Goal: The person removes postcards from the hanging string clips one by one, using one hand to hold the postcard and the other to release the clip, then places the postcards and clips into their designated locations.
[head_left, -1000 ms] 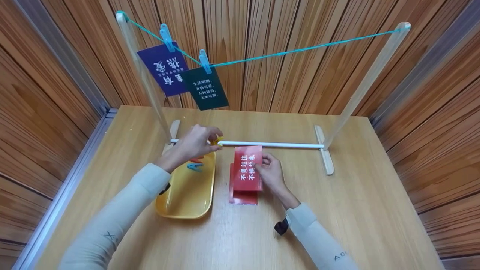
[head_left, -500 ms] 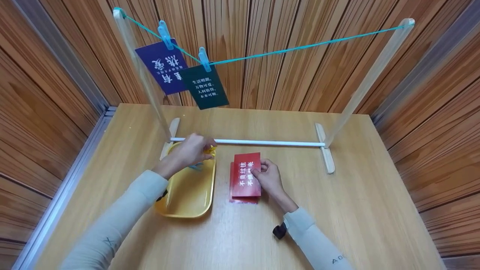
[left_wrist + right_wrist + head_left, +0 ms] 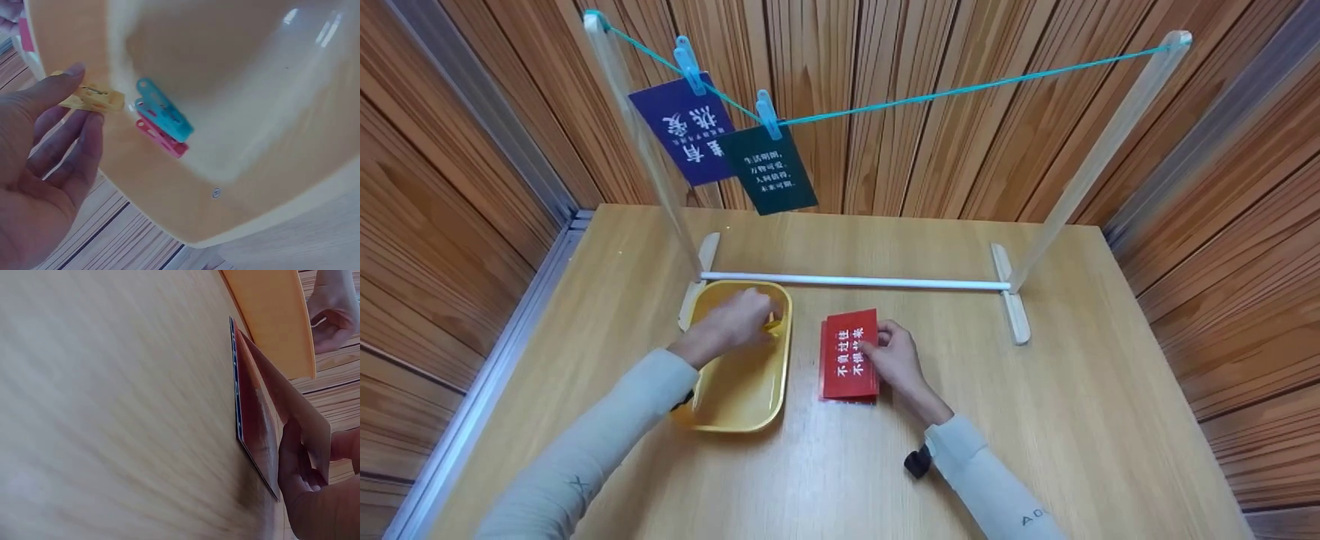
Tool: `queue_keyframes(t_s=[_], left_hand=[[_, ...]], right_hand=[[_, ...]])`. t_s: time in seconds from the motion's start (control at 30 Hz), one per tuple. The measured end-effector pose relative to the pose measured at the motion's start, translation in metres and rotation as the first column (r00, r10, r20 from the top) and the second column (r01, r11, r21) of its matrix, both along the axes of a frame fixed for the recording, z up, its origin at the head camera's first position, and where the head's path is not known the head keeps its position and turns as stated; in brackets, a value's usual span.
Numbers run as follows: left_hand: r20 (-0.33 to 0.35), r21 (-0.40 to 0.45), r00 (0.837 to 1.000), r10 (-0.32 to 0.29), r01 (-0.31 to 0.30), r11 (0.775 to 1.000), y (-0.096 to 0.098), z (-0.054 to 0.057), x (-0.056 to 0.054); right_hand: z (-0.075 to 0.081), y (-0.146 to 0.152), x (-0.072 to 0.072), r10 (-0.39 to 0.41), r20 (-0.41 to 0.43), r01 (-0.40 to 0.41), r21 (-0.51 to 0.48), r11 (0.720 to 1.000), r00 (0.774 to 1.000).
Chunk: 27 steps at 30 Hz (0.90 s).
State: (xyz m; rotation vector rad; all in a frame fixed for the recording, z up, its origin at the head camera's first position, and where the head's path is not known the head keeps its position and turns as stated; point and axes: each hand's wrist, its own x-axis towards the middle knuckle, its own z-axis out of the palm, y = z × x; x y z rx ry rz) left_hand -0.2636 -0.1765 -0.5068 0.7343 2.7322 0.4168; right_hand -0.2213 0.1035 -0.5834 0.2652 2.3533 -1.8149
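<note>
Over the far end of the yellow tray [image 3: 739, 401], my left hand [image 3: 735, 316] pinches a yellow clothespin [image 3: 107, 100] between thumb and fingers. A blue clothespin [image 3: 166, 112] and a pink clothespin [image 3: 161, 139] lie together on the tray's floor in the left wrist view; the hand hides them in the head view. My right hand [image 3: 900, 360] holds a red card [image 3: 844, 356] with white characters by its right edge. That card is tilted up over a small stack of cards [image 3: 256, 410] lying on the table, its far edge close to the stack.
Behind the hands stands a frame with two pale posts [image 3: 1099, 165] and a white crossbar [image 3: 885, 283]. Its turquoise string [image 3: 960, 91] sags at the left, where light blue clothespins [image 3: 766, 114] hold a purple card [image 3: 679, 131] and a dark green card [image 3: 771, 171].
My left hand has come back from near the crossbar, down over the tray, with the yellow clothespin. My right hand has drawn the red card slightly nearer, lower over the stack.
</note>
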Motion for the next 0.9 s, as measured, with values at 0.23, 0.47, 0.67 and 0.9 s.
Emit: queue_keyframes(t_s=[0.23, 0.47, 0.67, 0.9], left_hand=[[-0.014, -0.052, 1.000, -0.019, 0.018, 0.998, -0.001, -0.006, 0.002], [-0.024, -0.069, 1.000, -0.017, 0.016, 0.998, -0.003, -0.012, 0.002], [-0.045, -0.093, 0.999, -0.005, 0.001, 0.996, -0.007, -0.017, 0.002], [-0.115, -0.122, 0.991, -0.062, 0.048, 0.991, -0.011, -0.023, 0.000]], right_hand=[[0.002, -0.002, 0.002, 0.027, -0.042, -0.019, 0.167, 0.986, 0.999], [0.003, -0.001, 0.002, 0.069, -0.035, -0.055, 0.308, 0.950, 0.997], [0.004, 0.000, 0.002, 0.085, -0.023, -0.071, 0.370, 0.927, 0.996], [0.005, -0.001, 0.005, 0.087, -0.004, -0.079, 0.379, 0.922, 0.996]])
